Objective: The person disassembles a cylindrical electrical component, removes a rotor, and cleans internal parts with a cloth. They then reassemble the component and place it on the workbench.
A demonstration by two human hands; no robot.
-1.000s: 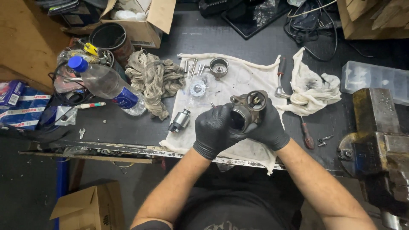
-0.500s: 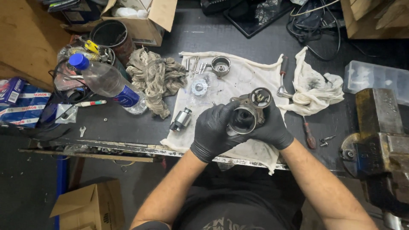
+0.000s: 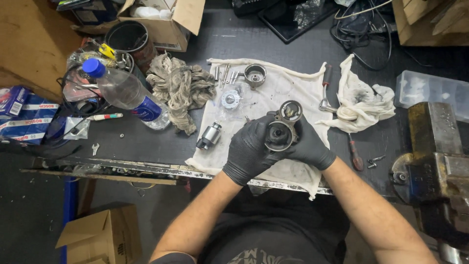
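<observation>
Both my hands wear black gloves and hold a grey metal motor housing (image 3: pixel 282 126) above a white cloth (image 3: pixel 273 98) on the dark workbench. My left hand (image 3: pixel 249 149) wraps its left side and my right hand (image 3: pixel 310 146) cups it from the right. The housing's round open end faces up at me. On the cloth lie a small cylindrical metal part (image 3: pixel 209 136), a round toothed disc (image 3: pixel 230 99), a metal cup-shaped part (image 3: pixel 254 75) and a few bolts (image 3: pixel 223 73).
A plastic water bottle (image 3: pixel 124 93) with a blue cap lies at the left beside a dirty rag (image 3: pixel 180 90). A ratchet (image 3: pixel 325 90), a second white rag (image 3: pixel 364 100) and a screwdriver (image 3: pixel 354 152) lie right. A heavy bench vise (image 3: pixel 435 156) stands at the right edge. Cardboard boxes sit behind.
My hands have turned the housing slightly, so its round open end faces up more. Nothing else on the bench has moved.
</observation>
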